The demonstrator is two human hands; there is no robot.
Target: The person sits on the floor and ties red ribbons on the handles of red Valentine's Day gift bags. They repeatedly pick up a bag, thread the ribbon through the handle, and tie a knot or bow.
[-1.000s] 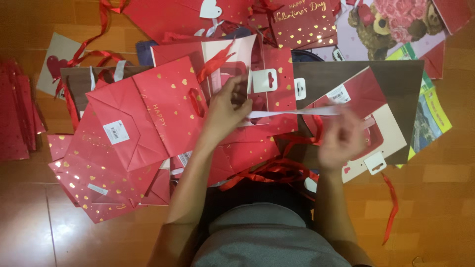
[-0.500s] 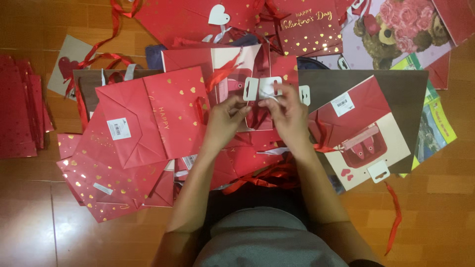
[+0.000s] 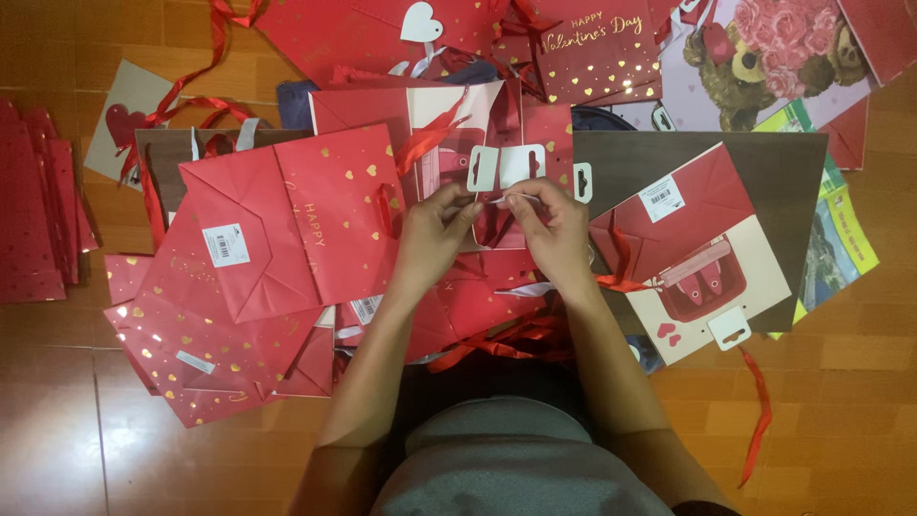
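- Red glossy paper covers most of the wooden floor (image 3: 860,401): flattened gift bags lie in overlapping heaps all around the two hands.
- The left hand (image 3: 432,234) and the right hand (image 3: 554,229) meet at the middle of the heap, fingertips almost touching.
- Between them runs a thin white ribbon strip (image 3: 511,199); the right hand pinches one end between thumb and forefinger, and the left hand's fingers are closed on the other end, though the exact contact there is hard to make out.
- Just above the pinch sits a white card hang tab with two slots (image 3: 506,164), fixed to the top of a red and cream flat gift bag (image 3: 439,124).
- To the left of the left hand lies a folded red paper bag with gold hearts (image 3: 287,225), bearing a white barcode sticker (image 3: 226,245).
- To the right of the right hand lies a red and cream gift bag with a red purse picture (image 3: 707,258), resting on a dark brown flat bag (image 3: 707,162).
- Below the wrists, loose red ribbon (image 3: 497,339) curls over the bags.
- Well above the grip lies a pale bag printed with a teddy bear and pink roses (image 3: 764,57).
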